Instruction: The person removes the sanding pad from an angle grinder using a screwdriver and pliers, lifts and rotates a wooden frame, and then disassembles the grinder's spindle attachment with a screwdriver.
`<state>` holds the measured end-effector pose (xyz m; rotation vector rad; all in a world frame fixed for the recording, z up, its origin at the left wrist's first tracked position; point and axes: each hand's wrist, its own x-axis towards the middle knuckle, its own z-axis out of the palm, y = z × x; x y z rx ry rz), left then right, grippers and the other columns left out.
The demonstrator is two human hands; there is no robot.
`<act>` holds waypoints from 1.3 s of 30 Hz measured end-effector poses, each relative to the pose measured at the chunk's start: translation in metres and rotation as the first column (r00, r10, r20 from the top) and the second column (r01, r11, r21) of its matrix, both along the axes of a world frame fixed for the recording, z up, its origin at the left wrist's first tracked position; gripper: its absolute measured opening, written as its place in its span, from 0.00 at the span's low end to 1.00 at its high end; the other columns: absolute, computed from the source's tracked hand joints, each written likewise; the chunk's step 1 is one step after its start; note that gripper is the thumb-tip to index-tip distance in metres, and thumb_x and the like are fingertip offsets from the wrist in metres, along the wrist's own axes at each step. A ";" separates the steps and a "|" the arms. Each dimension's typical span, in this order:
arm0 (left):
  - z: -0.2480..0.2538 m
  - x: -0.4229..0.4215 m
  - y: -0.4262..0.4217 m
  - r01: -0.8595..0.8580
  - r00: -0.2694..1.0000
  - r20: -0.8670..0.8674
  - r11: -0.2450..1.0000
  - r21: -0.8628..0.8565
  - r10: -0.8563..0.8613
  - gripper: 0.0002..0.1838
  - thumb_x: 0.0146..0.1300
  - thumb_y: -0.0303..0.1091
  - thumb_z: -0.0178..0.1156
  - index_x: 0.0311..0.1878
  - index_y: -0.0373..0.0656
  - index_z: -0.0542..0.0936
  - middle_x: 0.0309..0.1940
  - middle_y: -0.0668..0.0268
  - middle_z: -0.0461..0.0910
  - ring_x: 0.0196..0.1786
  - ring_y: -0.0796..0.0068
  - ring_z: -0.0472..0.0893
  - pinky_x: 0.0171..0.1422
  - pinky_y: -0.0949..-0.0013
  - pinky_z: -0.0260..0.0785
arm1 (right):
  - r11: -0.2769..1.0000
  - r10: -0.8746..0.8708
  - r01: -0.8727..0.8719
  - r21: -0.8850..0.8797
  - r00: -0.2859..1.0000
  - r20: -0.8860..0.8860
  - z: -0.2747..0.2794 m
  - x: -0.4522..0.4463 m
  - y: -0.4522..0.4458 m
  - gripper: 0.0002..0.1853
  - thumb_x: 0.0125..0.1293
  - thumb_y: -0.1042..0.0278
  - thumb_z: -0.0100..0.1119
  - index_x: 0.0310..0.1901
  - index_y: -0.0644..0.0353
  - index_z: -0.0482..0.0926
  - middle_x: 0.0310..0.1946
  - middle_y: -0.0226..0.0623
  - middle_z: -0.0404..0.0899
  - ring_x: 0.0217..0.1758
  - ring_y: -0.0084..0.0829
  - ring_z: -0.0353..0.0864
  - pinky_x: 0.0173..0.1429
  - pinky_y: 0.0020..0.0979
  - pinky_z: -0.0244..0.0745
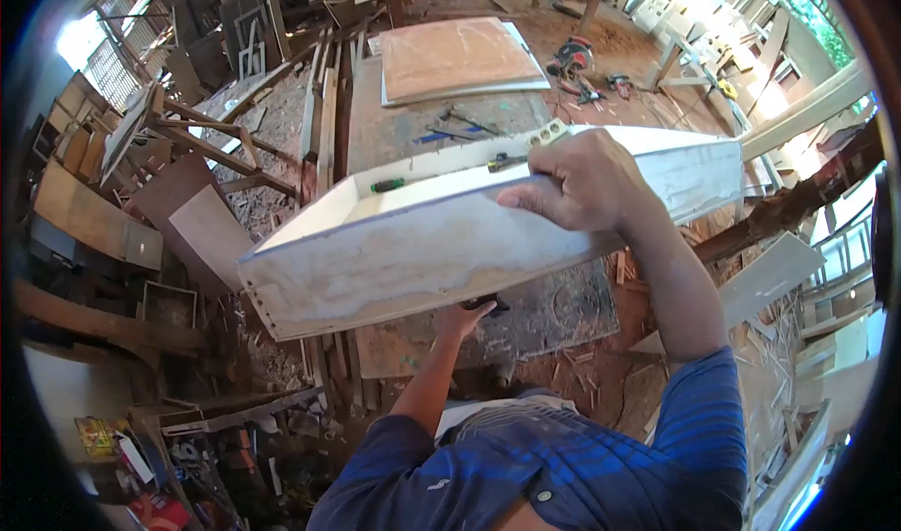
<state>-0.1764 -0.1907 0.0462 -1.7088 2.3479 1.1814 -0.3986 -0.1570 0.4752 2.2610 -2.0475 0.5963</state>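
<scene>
A long, shallow wooden box (404,254) with pale, patchily painted sides stands tilted across the view in front of me. My right hand (587,184) is closed over its near top edge, thumb against the outer face and fingertips hidden. Below the box's lower edge, my left hand (457,319) is curled around a dark object (490,303), mostly hidden, whose kind I cannot make out. A green-handled screwdriver (387,184) lies inside the box. Close to my right hand are a tool with a yellowish handle (508,162) and a pale power strip (547,134).
Beneath the box is a worn, stained work board (554,315). Farther back lie a brown panel (460,59), a hammer (469,121) and a red power tool (572,57). Wood scraps litter the floor. Beams and boards lean at both sides.
</scene>
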 end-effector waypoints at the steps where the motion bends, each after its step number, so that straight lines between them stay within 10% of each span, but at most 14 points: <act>1: 0.015 0.006 -0.006 0.048 0.959 -0.283 0.996 0.078 -0.024 0.57 0.58 0.69 0.75 0.78 0.34 0.67 0.74 0.46 0.73 0.71 0.44 0.76 0.76 0.45 0.69 | 1.000 -0.024 0.023 -0.006 1.000 -0.017 -0.001 0.001 0.001 0.30 0.65 0.37 0.72 0.24 0.60 0.79 0.18 0.48 0.77 0.25 0.54 0.80 0.32 0.47 0.73; 4: 0.051 0.025 -0.034 0.144 0.680 -0.719 0.935 0.323 0.144 0.55 0.60 0.68 0.72 0.78 0.34 0.68 0.74 0.47 0.73 0.71 0.44 0.76 0.77 0.45 0.68 | 0.998 -0.050 0.050 0.030 0.999 -0.004 0.001 0.005 0.007 0.32 0.65 0.34 0.71 0.22 0.58 0.78 0.14 0.43 0.74 0.21 0.52 0.78 0.30 0.47 0.71; 16: 0.053 0.042 -0.054 -0.230 0.388 -0.730 0.826 0.515 0.563 0.47 0.70 0.67 0.60 0.77 0.35 0.69 0.74 0.49 0.74 0.71 0.46 0.76 0.77 0.44 0.67 | 1.000 -0.023 0.023 0.006 1.000 -0.006 -0.013 0.012 0.026 0.32 0.65 0.34 0.72 0.21 0.59 0.79 0.15 0.44 0.74 0.21 0.50 0.78 0.30 0.46 0.71; 22: 0.082 0.102 -0.058 -0.501 0.045 -0.735 0.652 0.569 0.676 0.43 0.75 0.66 0.54 0.77 0.36 0.70 0.73 0.50 0.74 0.71 0.47 0.76 0.78 0.43 0.66 | 1.000 -0.010 0.010 -0.002 1.000 0.025 -0.002 0.000 0.006 0.31 0.67 0.39 0.72 0.20 0.61 0.79 0.14 0.45 0.72 0.18 0.47 0.74 0.29 0.44 0.68; 25: 0.125 0.154 -0.081 -0.669 -0.068 -0.883 0.636 0.385 0.464 0.42 0.77 0.65 0.51 0.77 0.36 0.71 0.73 0.51 0.74 0.71 0.47 0.76 0.78 0.43 0.66 | 0.992 -0.055 0.052 0.118 0.998 0.021 0.009 -0.003 -0.004 0.37 0.69 0.27 0.62 0.26 0.60 0.87 0.19 0.52 0.80 0.27 0.56 0.83 0.38 0.53 0.76; 29: 0.192 0.202 -0.127 -0.696 0.039 -0.955 0.678 -0.236 -0.293 0.40 0.81 0.61 0.47 0.82 0.39 0.60 0.78 0.48 0.67 0.79 0.47 0.69 0.83 0.43 0.63 | 0.996 -0.035 0.030 0.079 0.997 0.069 0.016 -0.006 -0.013 0.38 0.70 0.27 0.61 0.28 0.63 0.88 0.24 0.53 0.83 0.30 0.54 0.84 0.40 0.51 0.78; 32: 0.231 0.175 -0.156 -0.619 0.082 -0.953 0.735 -0.277 -0.291 0.43 0.79 0.64 0.49 0.82 0.39 0.60 0.79 0.50 0.67 0.79 0.48 0.69 0.84 0.43 0.61 | 0.999 0.006 -0.004 -0.037 0.999 0.049 0.019 -0.013 -0.026 0.37 0.70 0.31 0.64 0.21 0.62 0.80 0.15 0.46 0.73 0.19 0.44 0.74 0.30 0.46 0.67; 39: 0.230 0.129 -0.208 -0.468 0.119 -0.979 0.860 -0.204 -0.167 0.49 0.74 0.71 0.53 0.82 0.39 0.60 0.80 0.54 0.65 0.80 0.51 0.67 0.87 0.44 0.55 | 0.999 -0.042 0.042 0.008 0.996 0.084 0.050 -0.033 -0.059 0.36 0.68 0.26 0.63 0.37 0.60 0.89 0.31 0.49 0.88 0.40 0.55 0.88 0.50 0.50 0.81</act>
